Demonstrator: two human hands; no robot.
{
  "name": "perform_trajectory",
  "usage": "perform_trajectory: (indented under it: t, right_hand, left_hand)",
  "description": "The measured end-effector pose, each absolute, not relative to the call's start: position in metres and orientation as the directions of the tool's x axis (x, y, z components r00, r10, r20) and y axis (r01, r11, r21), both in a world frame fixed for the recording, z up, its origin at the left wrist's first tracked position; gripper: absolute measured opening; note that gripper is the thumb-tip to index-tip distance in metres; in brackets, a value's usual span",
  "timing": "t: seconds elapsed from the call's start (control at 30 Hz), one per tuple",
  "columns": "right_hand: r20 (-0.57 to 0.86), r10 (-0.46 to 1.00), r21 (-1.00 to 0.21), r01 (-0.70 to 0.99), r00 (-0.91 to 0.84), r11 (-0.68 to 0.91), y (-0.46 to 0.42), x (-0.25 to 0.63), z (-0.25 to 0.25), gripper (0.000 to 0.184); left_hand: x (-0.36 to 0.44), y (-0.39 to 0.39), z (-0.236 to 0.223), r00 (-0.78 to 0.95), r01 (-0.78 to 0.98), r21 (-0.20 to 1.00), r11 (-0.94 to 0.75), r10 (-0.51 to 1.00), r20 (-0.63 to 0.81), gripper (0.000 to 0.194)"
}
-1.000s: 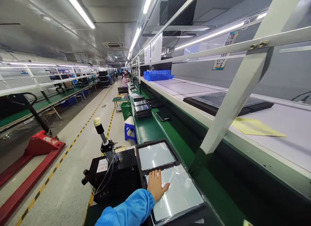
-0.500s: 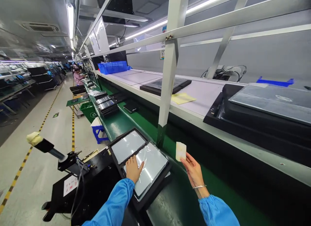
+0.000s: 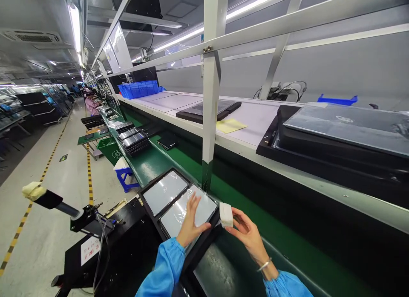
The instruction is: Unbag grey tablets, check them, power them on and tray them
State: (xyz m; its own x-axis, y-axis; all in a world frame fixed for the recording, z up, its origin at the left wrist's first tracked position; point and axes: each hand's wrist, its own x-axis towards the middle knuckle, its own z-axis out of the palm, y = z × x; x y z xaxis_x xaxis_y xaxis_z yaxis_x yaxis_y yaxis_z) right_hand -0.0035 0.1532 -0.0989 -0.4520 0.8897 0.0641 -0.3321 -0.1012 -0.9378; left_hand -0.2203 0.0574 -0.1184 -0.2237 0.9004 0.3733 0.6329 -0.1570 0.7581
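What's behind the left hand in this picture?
A shiny grey panel on a black tray shows beyond the left hand; the patch directly behind it can't be seen.

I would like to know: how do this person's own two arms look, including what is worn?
The left sleeve and right sleeve are bright blue, loose and wrinkled, without visible markings. The left grip and right grip are gloveless. A thin, silver-coloured bangle circles the right wrist.

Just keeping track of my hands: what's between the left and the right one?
A white block, in the grip of your right hand and apart from your left hand. The head view shows it, with the black tray behind.
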Motion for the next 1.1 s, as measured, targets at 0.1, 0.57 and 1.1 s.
perform_trajectory:
  t: [0.1,0.57,1.1]
  right_hand:
    - [0.054,0.866,-0.94,-0.318,-0.498,-0.125,0.143,0.002,-0.099,0.06]
    - [-0.019,0.799,-0.968,-0.189,-0.601,-0.165,0.125,0.006,-0.1,0.069]
    - [-0.235,0.948,-0.794,0.605,-0.217,-0.058,0.104,0.067,-0.259,0.053]
  left_hand:
    - [-0.19,0.062,-0.076,0.029,0.386,0.829,-0.405,0.903,0.428,0.097]
    - [-0.172,0.059,-0.065,-0.117,0.21,0.946,-0.246,0.955,0.274,0.054]
    - [-0.318,0.106,-0.111,-0.839,0.361,0.928,0.088,0.465,0.282,0.058]
